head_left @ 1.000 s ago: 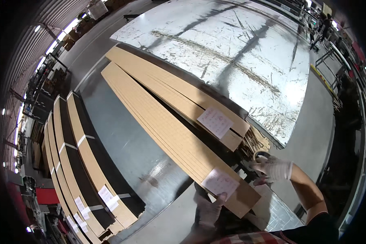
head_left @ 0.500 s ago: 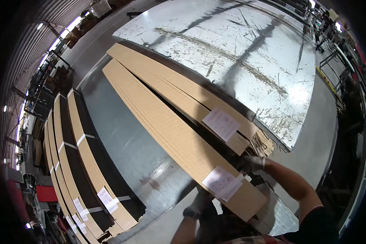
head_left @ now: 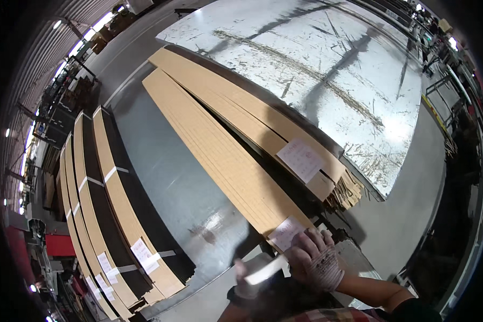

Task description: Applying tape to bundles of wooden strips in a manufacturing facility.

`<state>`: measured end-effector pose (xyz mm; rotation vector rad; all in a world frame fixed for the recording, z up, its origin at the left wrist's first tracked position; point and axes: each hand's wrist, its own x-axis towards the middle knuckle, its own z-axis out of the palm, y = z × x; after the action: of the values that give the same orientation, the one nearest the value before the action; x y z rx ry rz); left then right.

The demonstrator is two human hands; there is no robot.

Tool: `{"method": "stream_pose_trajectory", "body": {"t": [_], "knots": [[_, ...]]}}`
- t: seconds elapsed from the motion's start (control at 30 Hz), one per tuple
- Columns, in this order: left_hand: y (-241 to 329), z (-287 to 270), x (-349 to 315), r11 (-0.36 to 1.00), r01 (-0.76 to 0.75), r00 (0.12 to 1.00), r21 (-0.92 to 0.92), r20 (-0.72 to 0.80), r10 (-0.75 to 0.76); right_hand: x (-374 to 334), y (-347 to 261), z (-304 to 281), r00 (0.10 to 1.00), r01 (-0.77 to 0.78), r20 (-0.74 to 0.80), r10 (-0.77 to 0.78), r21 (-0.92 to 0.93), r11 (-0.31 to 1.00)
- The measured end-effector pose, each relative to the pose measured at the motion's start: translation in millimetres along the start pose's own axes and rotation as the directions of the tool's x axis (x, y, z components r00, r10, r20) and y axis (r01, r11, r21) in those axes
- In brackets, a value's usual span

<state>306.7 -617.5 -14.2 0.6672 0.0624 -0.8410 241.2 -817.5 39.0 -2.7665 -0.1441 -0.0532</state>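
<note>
My right hand [head_left: 317, 260], in a pale knitted glove, is closed over the near end of a long cardboard strip stack [head_left: 220, 161], beside its white label [head_left: 285, 234]. Its fingers curl over the end next to the label. My left hand [head_left: 246, 280], gloved and blurred by motion, is off the stack's lower left and seems to grip a band of white tape [head_left: 268, 271] that runs toward my right hand. Beyond lies a second cardboard stack [head_left: 241, 112] bearing a larger white label [head_left: 301, 160]; a dark gap parts the two.
Both stacks lie on a grey metal table [head_left: 161, 172]. Several tape-bound cardboard bundles [head_left: 121, 214] stand along its left side. A scuffed white-topped table [head_left: 306, 64] adjoins at the far right. Frayed cardboard ends [head_left: 349, 190] stick out at its near corner.
My right hand has come from the gap between the stacks onto the near stack's end. My left hand has moved slightly left, and white tape now stretches between the hands. The view has shifted slightly.
</note>
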Motion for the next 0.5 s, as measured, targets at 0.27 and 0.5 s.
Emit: {"method": "stream_pose_trajectory", "body": {"t": [0.27, 0.5], "knots": [[-6.5, 47.2, 40.8, 0.4, 0.224, 0.911, 0.889, -0.337, 0.239, 41.8, 59.8, -66.1, 0.851, 0.161, 0.378, -0.365, 0.474, 0.866], [-19.6, 4.6, 53.5, 0.867, 0.076, 0.947, 0.492, -0.307, 0.091, 44.2, 105.6, 0.3, 0.832, -0.168, 0.514, 0.211, -0.129, 0.977]]}}
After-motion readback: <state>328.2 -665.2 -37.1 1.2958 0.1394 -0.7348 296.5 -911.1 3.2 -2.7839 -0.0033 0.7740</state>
